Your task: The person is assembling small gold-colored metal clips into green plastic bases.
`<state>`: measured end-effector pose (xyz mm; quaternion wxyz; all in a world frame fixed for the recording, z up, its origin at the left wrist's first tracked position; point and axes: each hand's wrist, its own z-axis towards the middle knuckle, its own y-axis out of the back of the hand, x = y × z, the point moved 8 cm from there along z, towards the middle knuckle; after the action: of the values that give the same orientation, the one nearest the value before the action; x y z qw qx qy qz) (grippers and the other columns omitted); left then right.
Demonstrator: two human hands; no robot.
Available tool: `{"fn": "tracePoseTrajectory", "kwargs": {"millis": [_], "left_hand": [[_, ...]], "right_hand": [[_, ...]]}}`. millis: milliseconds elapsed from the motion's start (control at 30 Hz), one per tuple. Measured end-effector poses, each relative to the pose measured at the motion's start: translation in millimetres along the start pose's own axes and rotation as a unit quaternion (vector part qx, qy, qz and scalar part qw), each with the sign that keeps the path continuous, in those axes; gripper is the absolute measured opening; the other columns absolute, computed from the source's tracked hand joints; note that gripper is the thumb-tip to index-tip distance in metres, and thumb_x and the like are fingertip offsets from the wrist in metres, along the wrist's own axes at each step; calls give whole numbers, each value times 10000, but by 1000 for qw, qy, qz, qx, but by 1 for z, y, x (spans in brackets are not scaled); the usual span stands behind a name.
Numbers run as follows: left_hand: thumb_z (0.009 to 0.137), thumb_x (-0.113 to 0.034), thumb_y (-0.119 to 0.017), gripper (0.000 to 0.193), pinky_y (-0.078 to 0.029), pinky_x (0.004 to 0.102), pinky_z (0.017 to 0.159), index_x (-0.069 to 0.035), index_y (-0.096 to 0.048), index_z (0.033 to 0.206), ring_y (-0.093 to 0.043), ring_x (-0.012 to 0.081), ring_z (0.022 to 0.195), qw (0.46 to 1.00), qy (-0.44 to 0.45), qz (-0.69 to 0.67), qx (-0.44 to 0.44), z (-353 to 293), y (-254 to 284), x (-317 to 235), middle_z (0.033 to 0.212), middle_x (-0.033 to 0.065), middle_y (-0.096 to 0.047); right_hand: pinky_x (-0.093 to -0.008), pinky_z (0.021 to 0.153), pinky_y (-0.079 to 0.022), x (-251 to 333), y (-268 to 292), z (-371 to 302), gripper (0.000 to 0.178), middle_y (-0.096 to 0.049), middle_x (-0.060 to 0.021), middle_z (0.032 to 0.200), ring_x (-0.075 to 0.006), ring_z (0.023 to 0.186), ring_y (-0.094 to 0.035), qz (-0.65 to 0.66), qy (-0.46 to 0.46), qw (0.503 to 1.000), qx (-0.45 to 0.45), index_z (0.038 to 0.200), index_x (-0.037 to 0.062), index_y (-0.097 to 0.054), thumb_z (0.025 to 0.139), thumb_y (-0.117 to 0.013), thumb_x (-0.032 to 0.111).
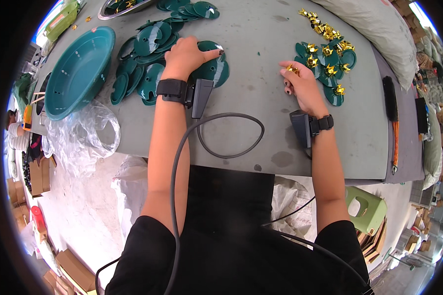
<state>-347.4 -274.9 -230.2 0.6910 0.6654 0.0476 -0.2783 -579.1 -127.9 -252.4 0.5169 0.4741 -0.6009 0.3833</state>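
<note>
My left hand (183, 55) rests over the dark green round discs at the far left of the table, its fingers curled and partly hidden. Its thumb reaches right across one green disc (209, 46), which lies between thumb and fingers; another disc (215, 73) shows just below. Over at the right, my right hand (302, 84) pinches small shiny gold claw-shaped pieces (293, 69) between thumb and fingers; how many it holds is unclear. Close beside it lie green discs (333, 96) with gold pieces (331, 71) on them.
A pile of green discs (150, 42) spreads left of my left hand, beside a teal basin (79, 73) and a clear plastic bag (83, 132). Loose gold pieces (320, 27) trail along the far right, near a white sack (374, 29). A black-bristled brush (393, 108) lies by the right edge.
</note>
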Motion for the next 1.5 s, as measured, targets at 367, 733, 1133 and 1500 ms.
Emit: {"fn": "tracePoseTrajectory", "kwargs": {"millis": [367,733,1133,1500], "left_hand": [[785,-247,-662,369,-466,284,727,23,-562,1017,-586,154,825,939,-100,-322,-74,2,11,-31,898,105,-624],[891,-134,-432,251,-485,237,721,-42,-488,1118,-576,106,784,777,-106,-609,119,-36,-24,-107,942,38,-581],[884,-152,-449,289,-483,264,639,14,-467,1120,-573,120,721,807,-87,-574,109,-43,-42,-112,842,82,-585],[886,-120,-494,270,-490,232,670,19,-462,1115,-577,88,791,785,-100,-605,89,-52,-42,-118,899,78,-611]], "right_hand": [[-196,516,-394,10,-1,0,298,-595,-50,848,-56,577,-464,34,36,999,22,1158,58,-530,894,-556,194],[-198,538,-401,46,-4,-17,255,-540,-23,837,-63,645,-472,103,240,964,-50,1073,40,-484,860,-608,110],[-204,726,-466,58,-13,-27,326,-596,-31,942,-78,845,-562,-7,266,961,-71,1067,6,-533,781,-687,27],[-250,759,-490,55,-13,-26,311,-470,-25,1015,-122,899,-543,-97,298,945,-92,1027,39,-592,738,-687,-26]]}}
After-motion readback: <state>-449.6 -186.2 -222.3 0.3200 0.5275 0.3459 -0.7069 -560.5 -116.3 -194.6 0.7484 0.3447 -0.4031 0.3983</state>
